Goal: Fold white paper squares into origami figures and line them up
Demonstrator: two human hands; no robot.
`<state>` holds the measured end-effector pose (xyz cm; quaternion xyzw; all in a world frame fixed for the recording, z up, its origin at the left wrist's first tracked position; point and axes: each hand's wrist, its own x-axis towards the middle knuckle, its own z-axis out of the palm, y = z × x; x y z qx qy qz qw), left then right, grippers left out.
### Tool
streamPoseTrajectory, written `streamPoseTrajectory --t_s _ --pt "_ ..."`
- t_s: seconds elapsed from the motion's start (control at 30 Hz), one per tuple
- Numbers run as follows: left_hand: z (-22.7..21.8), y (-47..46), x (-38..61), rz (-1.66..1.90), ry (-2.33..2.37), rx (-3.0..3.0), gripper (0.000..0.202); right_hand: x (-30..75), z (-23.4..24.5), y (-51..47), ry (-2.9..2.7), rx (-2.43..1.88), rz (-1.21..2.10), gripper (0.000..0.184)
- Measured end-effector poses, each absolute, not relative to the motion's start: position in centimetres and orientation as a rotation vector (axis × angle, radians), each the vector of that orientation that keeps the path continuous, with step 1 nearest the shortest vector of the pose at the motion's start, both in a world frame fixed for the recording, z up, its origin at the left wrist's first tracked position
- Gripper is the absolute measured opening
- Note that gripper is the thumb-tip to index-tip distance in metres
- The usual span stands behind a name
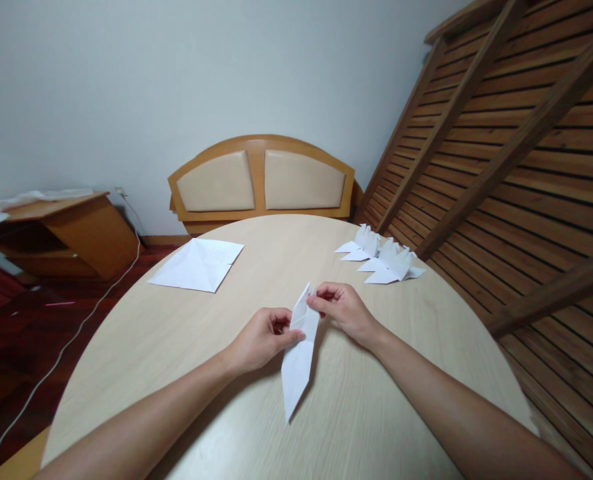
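White folded paper [299, 360] pinched by both hands mid-table [176, 347]

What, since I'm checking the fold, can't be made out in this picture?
1. Head view: the top creases of the folded paper are hidden by the pinching left hand and right hand.
2. Head view: the small folded pieces at far right are too small to count.
3. Head view: the near rim of the table is cut off by the bottom edge.
4. Head view: the cabinet is cut by the left edge.
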<state>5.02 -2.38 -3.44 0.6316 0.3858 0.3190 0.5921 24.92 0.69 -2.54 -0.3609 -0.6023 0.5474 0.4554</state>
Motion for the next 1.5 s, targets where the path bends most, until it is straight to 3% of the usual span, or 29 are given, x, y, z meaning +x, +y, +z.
streamPoseTrajectory --t_s 0.8,1.07,1.37,1.5 --pt "-2.4 -2.4 5.0 0.547 0.972 1.549 0.036 25.1 -2.3 0.4 -1.502 -0.928 1.370 0.036" --pt "-2.7 -2.3 4.7 0.509 0.966 1.532 0.035 25.4 -3.3 1.2 -1.411 -1.013 1.393 0.060" --pt "-2.7 -1.1 4.5 0.940 1.116 1.335 0.039 24.7 -3.5 0.1 -1.491 -0.893 1.612 0.076" --pt "-2.5 -1.2 4.5 0.986 1.096 1.301 0.047 24.6 -3.3 0.1 -1.535 -0.928 1.492 0.059"
